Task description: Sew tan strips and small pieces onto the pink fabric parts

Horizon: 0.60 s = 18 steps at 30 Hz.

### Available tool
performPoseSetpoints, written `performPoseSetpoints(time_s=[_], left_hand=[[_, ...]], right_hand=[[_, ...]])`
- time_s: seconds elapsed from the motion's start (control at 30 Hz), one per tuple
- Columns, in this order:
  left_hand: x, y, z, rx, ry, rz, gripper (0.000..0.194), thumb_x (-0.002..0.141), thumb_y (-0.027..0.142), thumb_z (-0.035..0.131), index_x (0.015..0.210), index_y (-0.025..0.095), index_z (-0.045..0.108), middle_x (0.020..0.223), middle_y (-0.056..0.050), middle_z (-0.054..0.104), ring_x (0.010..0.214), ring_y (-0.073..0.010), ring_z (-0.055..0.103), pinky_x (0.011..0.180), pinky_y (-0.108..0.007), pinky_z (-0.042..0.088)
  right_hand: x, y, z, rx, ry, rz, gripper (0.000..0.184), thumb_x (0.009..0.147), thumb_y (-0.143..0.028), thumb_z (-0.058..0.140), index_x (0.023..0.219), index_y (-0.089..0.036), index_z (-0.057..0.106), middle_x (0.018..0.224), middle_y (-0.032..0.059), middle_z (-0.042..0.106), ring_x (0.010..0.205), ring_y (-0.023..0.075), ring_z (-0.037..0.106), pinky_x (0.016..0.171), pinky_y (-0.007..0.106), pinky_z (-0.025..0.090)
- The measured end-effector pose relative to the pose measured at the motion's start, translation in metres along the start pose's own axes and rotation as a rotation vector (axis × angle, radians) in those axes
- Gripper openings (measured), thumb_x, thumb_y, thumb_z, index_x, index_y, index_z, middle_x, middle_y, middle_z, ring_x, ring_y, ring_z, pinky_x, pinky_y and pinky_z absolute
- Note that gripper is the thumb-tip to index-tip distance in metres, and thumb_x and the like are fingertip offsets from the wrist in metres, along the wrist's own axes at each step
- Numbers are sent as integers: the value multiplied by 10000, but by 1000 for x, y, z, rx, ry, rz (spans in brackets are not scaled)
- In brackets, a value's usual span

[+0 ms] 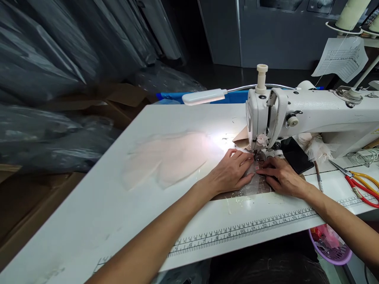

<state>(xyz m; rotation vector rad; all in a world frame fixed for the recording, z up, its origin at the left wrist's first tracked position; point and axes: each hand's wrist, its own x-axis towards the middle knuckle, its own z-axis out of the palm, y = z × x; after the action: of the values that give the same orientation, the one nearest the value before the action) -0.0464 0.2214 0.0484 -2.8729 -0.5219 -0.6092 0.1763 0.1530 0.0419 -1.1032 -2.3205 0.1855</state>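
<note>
One sheer fabric [250, 190] lies on the counter [118, 213] beneath two hands, beside one sewing machine's needle area. Left hand [233, 171]: fingers modestly spread, flat. Right hand [281, 175]: fingers touch fabric; pinch unclear. Two cones [353, 14] stand behind.

The sewing machine [322, 106] is glossy white, the counter [118, 209] smooth, the cloth [183, 157] sheer, the scissor blades [340, 168] shiny metal.

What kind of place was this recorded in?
Probably a garment workshop: an industrial-looking sewing machine stands on a white table with a printed ruler scale along its edge, and large thread cones stand behind it.
</note>
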Motion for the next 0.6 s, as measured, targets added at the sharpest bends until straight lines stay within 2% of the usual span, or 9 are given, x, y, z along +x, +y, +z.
performPoseSetpoints(time_s=[0.1,0.23,0.43,0.6], left_hand=[[1,2,2,-67,71,56,247,955,249,461,984,141,681,994,-87,719,820,-191,632,780,-386,516],[1,4,1,-99,135,85,221,952,220,485,925,157,695,959,-49,741,761,-165,647,704,-335,543],[0,3,-8,-148,99,102,235,893,293,543,937,136,712,1014,-79,738,733,-191,637,700,-376,549],[-2,2,-8,-121,41,81,261,906,309,528,1003,142,704,1051,-86,727,781,-202,640,731,-387,544]], right_hand=[[0,-1,-1,1,-9,-16,306,873,-98,521,1097,-182,711,1047,123,627,997,258,590,850,464,541],[0,-3,-2,23,-12,-5,325,870,-84,501,1109,-183,698,1037,124,615,1005,257,584,844,466,546],[-1,-4,-2,8,-34,14,342,894,-99,483,1162,-201,669,1067,120,600,1033,257,569,856,474,542],[-1,-7,-3,-23,-58,18,359,907,-110,455,1204,-170,646,1080,133,602,1019,265,564,858,484,546]])
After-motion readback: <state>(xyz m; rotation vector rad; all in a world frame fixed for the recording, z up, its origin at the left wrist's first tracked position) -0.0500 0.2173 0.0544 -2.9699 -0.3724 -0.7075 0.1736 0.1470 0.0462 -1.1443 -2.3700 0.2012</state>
